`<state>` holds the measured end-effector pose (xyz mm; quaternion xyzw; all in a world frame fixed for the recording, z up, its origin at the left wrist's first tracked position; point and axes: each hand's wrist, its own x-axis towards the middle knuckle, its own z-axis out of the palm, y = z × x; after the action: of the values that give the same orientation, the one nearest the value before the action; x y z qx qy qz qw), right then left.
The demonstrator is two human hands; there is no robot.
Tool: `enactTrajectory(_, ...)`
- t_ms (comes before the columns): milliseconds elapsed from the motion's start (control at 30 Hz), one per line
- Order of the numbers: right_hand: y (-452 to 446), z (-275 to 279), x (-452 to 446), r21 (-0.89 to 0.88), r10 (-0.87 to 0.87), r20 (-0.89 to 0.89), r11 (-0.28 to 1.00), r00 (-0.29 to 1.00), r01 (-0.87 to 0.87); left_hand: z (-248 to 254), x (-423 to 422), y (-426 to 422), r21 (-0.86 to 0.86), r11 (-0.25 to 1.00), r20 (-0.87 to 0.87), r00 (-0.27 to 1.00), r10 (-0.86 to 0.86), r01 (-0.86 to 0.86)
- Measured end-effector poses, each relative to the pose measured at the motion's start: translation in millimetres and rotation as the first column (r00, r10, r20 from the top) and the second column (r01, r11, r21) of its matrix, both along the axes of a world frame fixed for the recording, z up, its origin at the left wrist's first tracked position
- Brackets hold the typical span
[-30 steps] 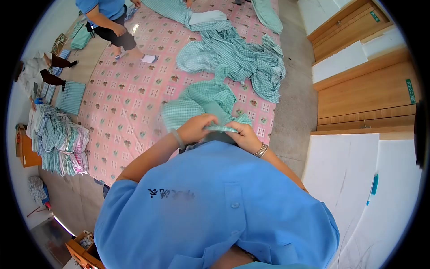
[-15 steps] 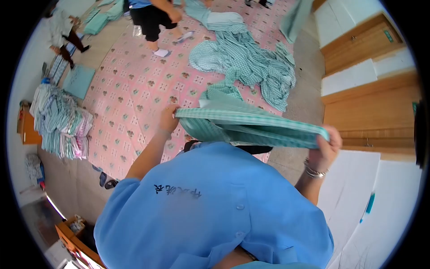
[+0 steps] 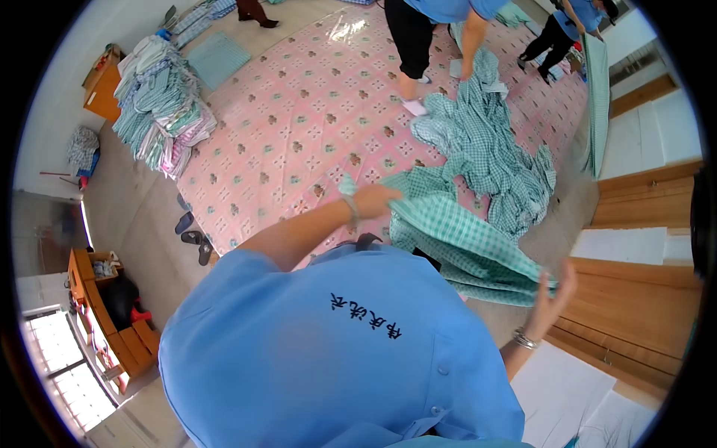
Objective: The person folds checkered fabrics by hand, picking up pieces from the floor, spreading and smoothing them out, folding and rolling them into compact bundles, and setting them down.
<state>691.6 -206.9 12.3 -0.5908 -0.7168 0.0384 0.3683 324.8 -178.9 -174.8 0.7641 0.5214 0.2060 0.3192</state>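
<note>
A green-and-white checked sheet hangs between my two hands, with a fold sagging in the middle. My left hand is closed on its left end, in front of my chest. At the right, my right hand, with a bracelet on the wrist, has the other end between thumb and fingers; those fingers are fairly straight and slightly blurred. Beyond the held sheet, a long crumpled heap of the same checked cloth lies on the pink patterned floor covering.
Another person bends over the far end of the heap. Farther right, a person stands near a hanging green cloth. A pile of folded cloth stands left, with dark sandals nearby. Wooden cabinets line the right.
The view has turned. The sheet, stretched taut as a band before, now sags with more of its checked face showing. My right hand's fingers have straightened. The nearby person now bends toward the heap.
</note>
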Motion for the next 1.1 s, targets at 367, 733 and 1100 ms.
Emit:
enactTrajectory(367, -6, -123, -88, -0.490, 0.281, -0.431, 0.725, 0.858, -0.484, 90, 71, -2, 0.156, 0.918, 0.106, 0.918, -0.382, 0.364)
enactTrajectory(733, -10, -75, -74, -0.403, 0.223, -0.539, 0.778, 0.812, -0.482, 42, 10, -1, 0.375, 0.926, 0.214, 0.970, -0.120, 0.032)
enactTrajectory(1100, 8, -65, -101, -0.347, 0.677, -0.074, 0.671, 0.732, -0.655, 117, 76, -20, 0.391, 0.813, -0.027, 0.888, -0.459, 0.432)
